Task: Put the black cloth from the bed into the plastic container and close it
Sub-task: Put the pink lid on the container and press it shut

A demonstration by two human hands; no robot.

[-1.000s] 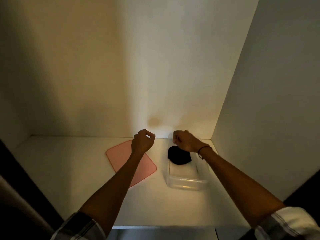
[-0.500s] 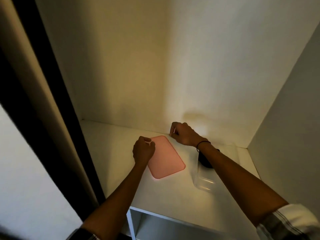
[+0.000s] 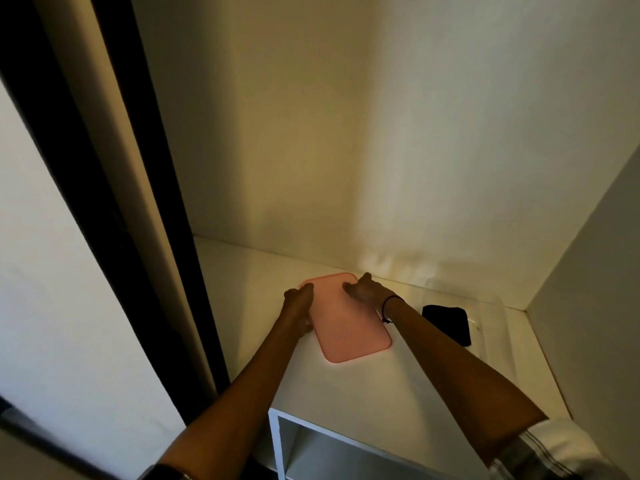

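Note:
A pink lid (image 3: 346,323) lies flat on the white shelf (image 3: 381,393). My left hand (image 3: 298,299) touches the lid's left long edge near its far corner. My right hand (image 3: 363,289) rests on the lid's far right corner, fingers spread over the top. To the right stands the clear plastic container (image 3: 491,313), uncovered, with the black cloth (image 3: 448,322) inside it. My right forearm crosses in front of part of the container.
The shelf sits in a white wardrobe alcove with a back wall and a right side wall (image 3: 588,271). A dark door frame (image 3: 138,202) runs down the left. Below the shelf's front edge opens a lower compartment (image 3: 311,452).
Both hands have gone from fists near the lid to touching it, the left at its left edge and the right on its far corner. The view has swung closer.

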